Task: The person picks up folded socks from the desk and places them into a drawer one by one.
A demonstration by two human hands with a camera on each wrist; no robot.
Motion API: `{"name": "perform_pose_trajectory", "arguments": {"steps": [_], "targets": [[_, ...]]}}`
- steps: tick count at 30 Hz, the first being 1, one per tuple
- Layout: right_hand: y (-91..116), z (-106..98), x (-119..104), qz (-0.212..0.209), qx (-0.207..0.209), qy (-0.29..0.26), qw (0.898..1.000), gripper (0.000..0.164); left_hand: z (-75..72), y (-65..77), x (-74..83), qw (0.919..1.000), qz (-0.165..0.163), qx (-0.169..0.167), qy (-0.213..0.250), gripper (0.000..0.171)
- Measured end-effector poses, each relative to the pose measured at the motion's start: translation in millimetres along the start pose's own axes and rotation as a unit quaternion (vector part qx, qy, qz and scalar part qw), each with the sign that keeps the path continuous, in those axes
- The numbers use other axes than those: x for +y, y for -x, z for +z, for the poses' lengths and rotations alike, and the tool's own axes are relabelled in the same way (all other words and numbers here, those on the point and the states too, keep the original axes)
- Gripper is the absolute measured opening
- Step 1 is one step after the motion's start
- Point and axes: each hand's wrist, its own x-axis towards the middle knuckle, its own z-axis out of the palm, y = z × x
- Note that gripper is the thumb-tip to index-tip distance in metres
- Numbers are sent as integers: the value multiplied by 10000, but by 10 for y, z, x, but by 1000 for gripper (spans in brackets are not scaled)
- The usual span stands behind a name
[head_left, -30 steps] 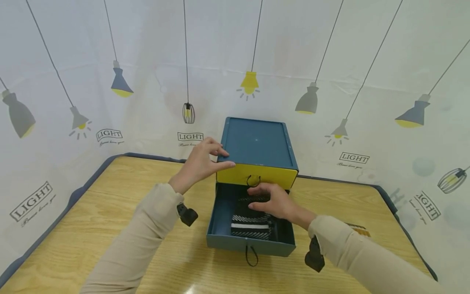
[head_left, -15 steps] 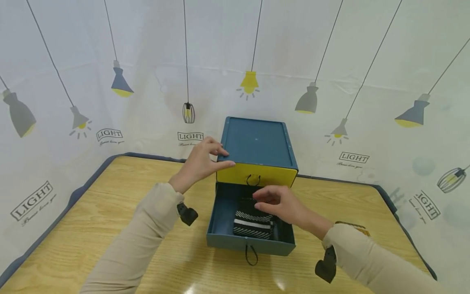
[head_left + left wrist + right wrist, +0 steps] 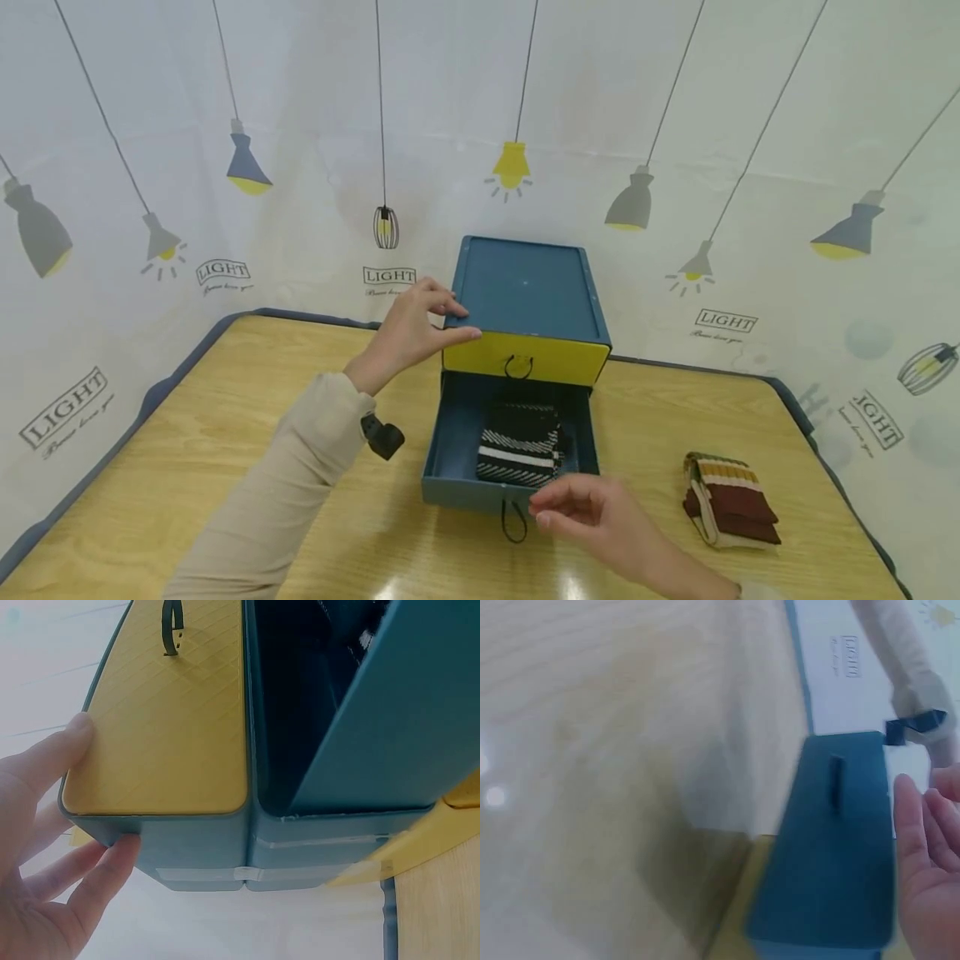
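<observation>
A two-tier storage box (image 3: 525, 287) has a blue top, a closed yellow upper drawer (image 3: 480, 357) and a blue lower drawer (image 3: 465, 496) pulled out. Inside the lower drawer lies a folded black cloth (image 3: 517, 454) with white stripes. My left hand (image 3: 411, 329) holds the box's upper left front corner; in the left wrist view the thumb (image 3: 71, 742) is at the yellow front's edge and fingers (image 3: 112, 874) touch the side. My right hand (image 3: 600, 521), holding nothing, hovers at the lower drawer's front, close to its black loop pull (image 3: 513, 527), fingers loosely bent.
On the wooden table (image 3: 300, 500), right of the box, sits a folded maroon, yellow and white striped cloth (image 3: 731, 504). A white curtain (image 3: 315, 167) printed with lamps surrounds the table's back and sides.
My right hand has come out of the lower drawer and moved toward me, in front of it. The black cloth and maroon cloth now show fully. The left hand stays put.
</observation>
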Motion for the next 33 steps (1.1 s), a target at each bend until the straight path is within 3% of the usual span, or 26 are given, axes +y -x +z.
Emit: {"name": "perform_pose_trajectory", "arguments": {"steps": [5,11,20,27,33], "targets": [[127,131,179,776,41,-438,9960,27,-3,3,-1,10000,13,22,-22,32],[145,269,356,1527,688,-761,9829,38,-3,5,2,10000,-2,29,19,32],[104,457,468,1715,1299,-1307,9678,49,-2,3,1,10000,16,13,94,33],[63,464,412,1940,1452,-2153,9460,49,7,2,0,10000,43,61,42,32],[43,457,387,1980,1531,-2221,9424,47,4,1,-3,10000,38,66,48,33]]}}
